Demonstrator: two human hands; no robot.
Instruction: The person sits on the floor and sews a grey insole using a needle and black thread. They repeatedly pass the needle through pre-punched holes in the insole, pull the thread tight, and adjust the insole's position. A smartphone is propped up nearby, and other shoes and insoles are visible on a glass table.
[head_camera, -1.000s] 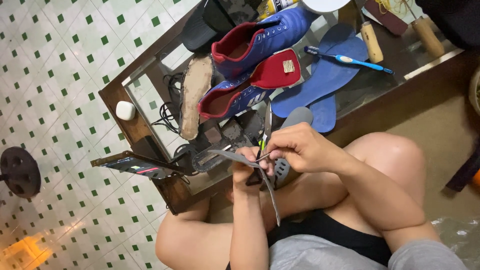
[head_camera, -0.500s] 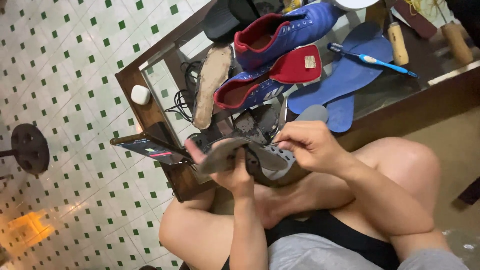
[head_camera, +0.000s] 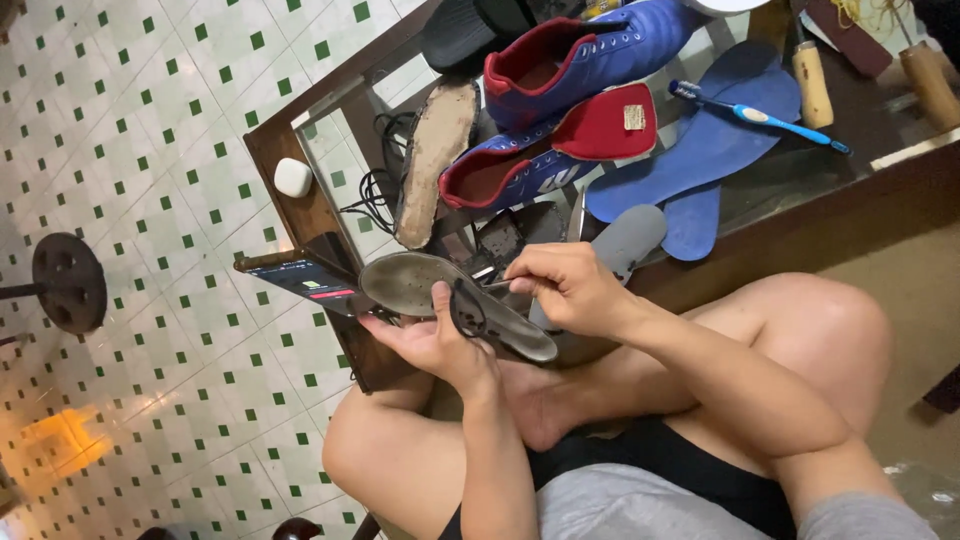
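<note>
My left hand (head_camera: 432, 345) holds a worn grey shoe sole (head_camera: 415, 283) flat from below, with the thumb pressed on its top. A small black loop (head_camera: 466, 310) sits beside that thumb; I cannot tell what it is. My right hand (head_camera: 565, 288) is at the sole's right side, its fingers pinched on a thin metal tool (head_camera: 497, 284) whose tip touches the sole. Both hands work above my crossed legs, close to the edge of the low table.
The glass-topped wooden table (head_camera: 300, 215) carries two blue and red shoes (head_camera: 585, 45), a dirty tan sole (head_camera: 432, 160), blue insoles (head_camera: 715, 140), a blue toothbrush (head_camera: 760, 117), wooden-handled tools (head_camera: 812, 82), black cables, a phone (head_camera: 300, 278) and a small white case (head_camera: 293, 177). A dark weight plate (head_camera: 68, 282) lies on the tiled floor.
The grey sole has turned from edge-on to lying flat and face up in my left hand. My right hand has shifted to the sole's right side with the thin tool.
</note>
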